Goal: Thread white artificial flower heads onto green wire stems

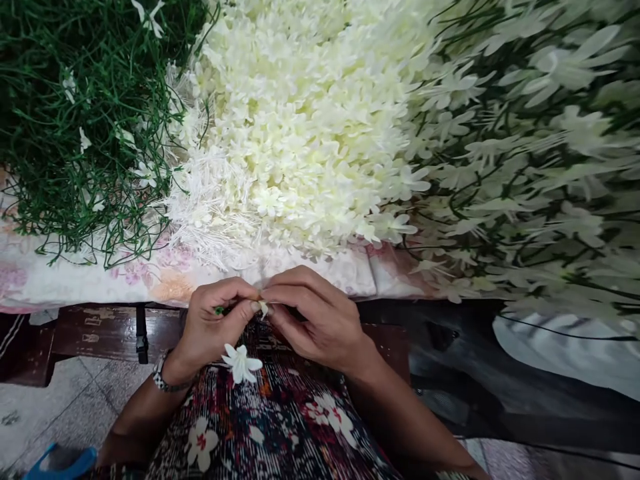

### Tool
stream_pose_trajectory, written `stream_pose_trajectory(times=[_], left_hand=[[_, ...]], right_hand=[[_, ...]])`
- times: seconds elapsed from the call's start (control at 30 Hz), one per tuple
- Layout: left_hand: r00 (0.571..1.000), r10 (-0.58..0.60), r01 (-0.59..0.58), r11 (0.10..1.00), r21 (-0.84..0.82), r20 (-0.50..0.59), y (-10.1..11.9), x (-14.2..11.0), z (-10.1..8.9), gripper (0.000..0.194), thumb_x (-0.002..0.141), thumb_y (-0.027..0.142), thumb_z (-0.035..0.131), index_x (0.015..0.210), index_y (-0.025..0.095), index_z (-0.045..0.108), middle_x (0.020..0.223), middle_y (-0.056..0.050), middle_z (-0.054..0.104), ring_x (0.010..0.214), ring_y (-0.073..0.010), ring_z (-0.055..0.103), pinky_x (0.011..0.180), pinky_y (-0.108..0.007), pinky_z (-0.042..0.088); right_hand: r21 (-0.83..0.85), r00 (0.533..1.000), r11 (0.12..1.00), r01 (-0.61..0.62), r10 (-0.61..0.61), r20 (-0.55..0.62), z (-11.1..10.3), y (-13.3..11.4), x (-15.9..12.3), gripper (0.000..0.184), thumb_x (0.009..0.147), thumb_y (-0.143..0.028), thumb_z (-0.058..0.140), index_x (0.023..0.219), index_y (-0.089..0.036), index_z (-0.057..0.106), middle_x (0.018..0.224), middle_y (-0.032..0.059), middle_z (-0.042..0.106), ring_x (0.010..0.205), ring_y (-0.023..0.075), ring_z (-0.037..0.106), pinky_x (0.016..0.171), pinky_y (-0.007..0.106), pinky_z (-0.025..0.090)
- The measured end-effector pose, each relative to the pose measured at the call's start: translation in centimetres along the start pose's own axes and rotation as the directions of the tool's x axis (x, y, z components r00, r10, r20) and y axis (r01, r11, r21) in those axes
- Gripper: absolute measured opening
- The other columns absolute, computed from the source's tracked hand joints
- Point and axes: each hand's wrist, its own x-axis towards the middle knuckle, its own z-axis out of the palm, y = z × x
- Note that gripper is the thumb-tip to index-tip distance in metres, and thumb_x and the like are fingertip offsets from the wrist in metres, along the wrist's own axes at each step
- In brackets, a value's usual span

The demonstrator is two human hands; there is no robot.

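My left hand (215, 319) is closed in a pinch on a thin artificial flower stem. A bit of green (219, 311) shows inside its curled fingers. Below that hand hangs an open white artificial flower (242, 365), which seems to belong to the same stem. At the meeting fingertips sits a small white flower piece (263, 309). My right hand (315, 313) pinches at this piece from the other side, its fingertips close to those of the left. The exact grip between the fingertips is partly hidden.
Beyond my hands, a floral cloth (135, 277) covers the table. On it lie green artificial stems (100, 120), white stamen threads (213, 200) and a heap of loose white blossoms (310, 133). Finished-looking stemmed flowers (525, 167) fill the right. A blue object (63, 463) is at lower left.
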Motion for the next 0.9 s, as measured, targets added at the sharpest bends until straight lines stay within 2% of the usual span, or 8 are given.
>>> stream_pose_trajectory(times=[0.13, 0.27, 0.37, 0.5, 0.6, 0.67, 0.77, 0.9], left_hand=[[0.999, -0.018, 0.016, 0.997, 0.077, 0.036, 0.1, -0.2, 0.0, 0.006, 0.075, 0.018, 0.049, 0.076, 0.016, 0.055, 0.063, 0.002, 0.052, 0.053, -0.0067, 0.045, 0.051, -0.018, 0.036], [0.994, -0.023, 0.003, 0.984, 0.179, 0.111, 0.6, -0.4, 0.0, 0.01, 0.079, 0.018, 0.042, 0.083, 0.017, 0.051, 0.073, 0.0, 0.054, 0.063, -0.0091, 0.05, 0.059, -0.02, 0.039], [0.986, -0.007, -0.034, 0.969, 0.246, 0.166, 0.7, -0.4, 0.0, 0.013, 0.08, 0.015, 0.037, 0.083, 0.018, 0.049, 0.072, 0.0, 0.053, 0.066, -0.0103, 0.049, 0.059, -0.021, 0.039], [0.969, 0.037, -0.118, 0.938, 0.327, 0.245, 0.8, -0.3, 0.1, 0.02, 0.072, 0.006, 0.034, 0.084, 0.019, 0.045, 0.067, 0.001, 0.049, 0.061, -0.0109, 0.045, 0.055, -0.022, 0.036], [0.947, 0.06, -0.171, 0.925, 0.338, 0.316, 1.0, -0.1, 0.1, 0.019, 0.069, 0.008, 0.035, 0.085, 0.018, 0.041, 0.069, 0.0, 0.05, 0.06, -0.0125, 0.045, 0.055, -0.024, 0.036], [0.938, 0.053, -0.186, 0.91, 0.37, 0.341, 1.1, 0.0, 0.2, 0.019, 0.068, 0.009, 0.035, 0.085, 0.018, 0.039, 0.07, -0.001, 0.051, 0.06, -0.0131, 0.046, 0.054, -0.025, 0.037], [0.947, 0.09, -0.213, 0.893, 0.396, 0.308, 1.1, 0.0, 0.4, 0.021, 0.067, 0.006, 0.036, 0.085, 0.018, 0.04, 0.069, -0.001, 0.051, 0.06, -0.0125, 0.046, 0.054, -0.025, 0.037], [0.962, 0.25, -0.271, 0.906, 0.326, 0.106, 0.8, -0.3, 0.8, 0.016, 0.073, 0.008, 0.042, 0.086, 0.017, 0.046, 0.073, -0.001, 0.052, 0.066, -0.0109, 0.049, 0.059, -0.023, 0.04]], right_hand=[[0.015, 0.997, 0.997, -0.076, 0.077, -0.031, -0.1, 0.0, -0.3, 0.019, 0.07, -0.007, 0.051, 0.085, -0.017, 0.055, 0.074, 0.0032, 0.057, 0.07, 0.012, 0.054, 0.059, 0.026, 0.047], [0.177, 0.973, 0.963, -0.201, 0.217, -0.077, -0.8, -0.3, -0.2, 0.019, 0.068, -0.005, 0.053, 0.082, -0.017, 0.057, 0.072, 0.0016, 0.058, 0.067, 0.0112, 0.055, 0.057, 0.024, 0.045], [0.28, 0.967, 0.932, -0.229, 0.251, -0.047, -1.7, -0.7, 0.5, 0.017, 0.069, -0.005, 0.053, 0.079, -0.018, 0.056, 0.072, 0.0012, 0.057, 0.068, 0.0115, 0.056, 0.059, 0.025, 0.045], [0.353, 0.989, 0.924, -0.146, 0.126, 0.079, -2.5, -1.5, 1.6, 0.015, 0.071, -0.007, 0.051, 0.08, -0.018, 0.054, 0.08, 0.0034, 0.058, 0.075, 0.0124, 0.056, 0.063, 0.027, 0.048], [0.289, 0.985, 0.957, -0.029, -0.021, 0.169, -2.2, -1.8, 1.7, 0.016, 0.072, -0.006, 0.051, 0.083, -0.017, 0.053, 0.082, 0.0048, 0.059, 0.08, 0.0123, 0.055, 0.067, 0.026, 0.048], [0.212, 0.984, 0.977, 0.016, -0.053, 0.17, -1.8, -1.9, 1.4, 0.017, 0.072, -0.006, 0.05, 0.085, -0.018, 0.052, 0.08, 0.0047, 0.059, 0.08, 0.0121, 0.055, 0.067, 0.026, 0.048], [0.138, 0.996, 0.99, 0.018, -0.029, 0.079, -1.3, -1.6, 0.9, 0.019, 0.071, -0.005, 0.05, 0.086, -0.017, 0.051, 0.076, 0.0038, 0.058, 0.076, 0.0123, 0.055, 0.063, 0.026, 0.047], [0.156, 0.997, 0.987, -0.03, 0.042, -0.069, -0.9, -1.2, 0.4, 0.023, 0.066, -0.001, 0.053, 0.085, -0.014, 0.052, 0.076, 0.0045, 0.057, 0.074, 0.0124, 0.055, 0.06, 0.026, 0.046]])
